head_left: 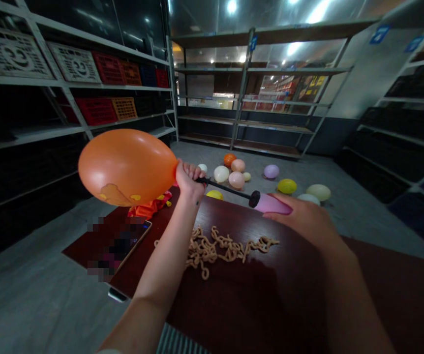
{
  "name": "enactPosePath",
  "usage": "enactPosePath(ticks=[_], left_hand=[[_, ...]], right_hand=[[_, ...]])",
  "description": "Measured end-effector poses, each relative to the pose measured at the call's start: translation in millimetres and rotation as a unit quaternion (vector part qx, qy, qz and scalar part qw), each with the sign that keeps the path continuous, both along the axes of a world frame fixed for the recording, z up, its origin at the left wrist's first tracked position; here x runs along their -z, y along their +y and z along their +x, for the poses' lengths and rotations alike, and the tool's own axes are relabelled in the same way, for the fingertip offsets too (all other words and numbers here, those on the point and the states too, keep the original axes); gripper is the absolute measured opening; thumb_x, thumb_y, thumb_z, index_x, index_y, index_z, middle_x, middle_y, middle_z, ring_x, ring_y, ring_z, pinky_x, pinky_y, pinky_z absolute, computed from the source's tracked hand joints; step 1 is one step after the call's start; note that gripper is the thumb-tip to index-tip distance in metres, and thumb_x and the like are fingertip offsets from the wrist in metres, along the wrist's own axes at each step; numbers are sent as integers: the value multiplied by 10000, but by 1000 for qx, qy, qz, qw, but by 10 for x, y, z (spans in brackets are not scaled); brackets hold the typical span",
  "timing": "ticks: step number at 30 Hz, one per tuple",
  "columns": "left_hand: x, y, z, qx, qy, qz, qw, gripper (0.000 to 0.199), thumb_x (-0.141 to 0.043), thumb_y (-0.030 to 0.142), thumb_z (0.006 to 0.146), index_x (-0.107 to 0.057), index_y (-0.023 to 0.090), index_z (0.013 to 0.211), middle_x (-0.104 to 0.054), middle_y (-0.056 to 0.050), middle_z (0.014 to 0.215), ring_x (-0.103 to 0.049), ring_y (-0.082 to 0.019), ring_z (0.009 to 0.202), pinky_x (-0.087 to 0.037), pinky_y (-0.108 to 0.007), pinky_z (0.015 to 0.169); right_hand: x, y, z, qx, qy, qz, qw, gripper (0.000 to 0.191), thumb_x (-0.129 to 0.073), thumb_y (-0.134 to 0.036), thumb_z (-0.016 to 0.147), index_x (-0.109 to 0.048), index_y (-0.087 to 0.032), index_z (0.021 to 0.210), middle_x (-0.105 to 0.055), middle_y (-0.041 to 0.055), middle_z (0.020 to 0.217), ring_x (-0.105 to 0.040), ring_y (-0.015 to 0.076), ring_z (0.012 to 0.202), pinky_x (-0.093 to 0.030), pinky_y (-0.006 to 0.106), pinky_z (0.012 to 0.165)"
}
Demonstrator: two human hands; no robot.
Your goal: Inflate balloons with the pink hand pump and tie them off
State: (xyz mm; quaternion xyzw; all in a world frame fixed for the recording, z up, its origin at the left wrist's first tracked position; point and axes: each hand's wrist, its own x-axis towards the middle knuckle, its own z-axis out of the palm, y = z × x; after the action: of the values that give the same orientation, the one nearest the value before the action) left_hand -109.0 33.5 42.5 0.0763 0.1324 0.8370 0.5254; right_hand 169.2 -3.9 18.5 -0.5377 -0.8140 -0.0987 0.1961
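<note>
A large inflated orange balloon (127, 164) extends to the left from my left hand (189, 179). The fingers of that hand are closed around the balloon's neck, where it meets the black end of a hand pump; the nozzle is hidden. A black rod (230, 189) runs from there to the pump's pink barrel (273, 203), which my right hand (302, 219) grips at the right. Below the pump, tan twisted strands (230, 248) lie in a tangle on the dark red table (234, 300).
Deflated orange and red balloons (149, 209) lie at the table's left part, near a phone (133, 246). Inflated balloons, among them a yellow one (287, 186) and a purple one (271, 171), rest on the floor beyond. Shelves (241, 123) with crates (97, 110) at left surround the area.
</note>
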Motion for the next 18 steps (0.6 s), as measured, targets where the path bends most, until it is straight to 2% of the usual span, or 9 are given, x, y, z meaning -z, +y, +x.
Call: enactPosePath(ticks=[5, 11, 14, 18], left_hand=[[-148, -160, -19, -27, 34, 68, 997, 534, -364, 304, 1051, -160, 183, 573, -156, 75, 414, -169, -63, 335, -202, -213, 393], [-214, -270, 68, -60, 71, 82, 992, 594, -419, 415, 1036, -163, 196, 548, -142, 72, 422, -152, -77, 343, -208, -243, 391], [-220, -311, 197, -57, 80, 75, 992, 604, -430, 443, 1030, -179, 195, 541, -148, 72, 424, -159, -76, 346, -213, -239, 388], [-185, -382, 483, -26, 90, 73, 993, 605, -434, 461, 1027, -207, 193, 533, -147, 76, 425, -169, -75, 341, -214, -232, 381]], right_hand=[[-155, -163, -51, 17, 2, 36, 999, 541, -597, -598, 837, -678, -261, 1253, -749, 78, 1075, -695, 304, 921, -486, 386, 693], [-229, -260, -79, 15, -31, 128, 991, 528, -620, -586, 844, -677, -228, 1227, -758, 80, 1030, -693, 266, 844, -427, 345, 659], [-219, -269, -143, -6, -46, 145, 988, 557, -579, -631, 858, -662, -220, 1225, -754, 86, 1012, -682, 260, 800, -395, 335, 634], [-172, -289, -318, -35, -50, 130, 990, 581, -511, -661, 885, -649, -191, 1197, -743, 89, 923, -658, 236, 725, -362, 327, 609]])
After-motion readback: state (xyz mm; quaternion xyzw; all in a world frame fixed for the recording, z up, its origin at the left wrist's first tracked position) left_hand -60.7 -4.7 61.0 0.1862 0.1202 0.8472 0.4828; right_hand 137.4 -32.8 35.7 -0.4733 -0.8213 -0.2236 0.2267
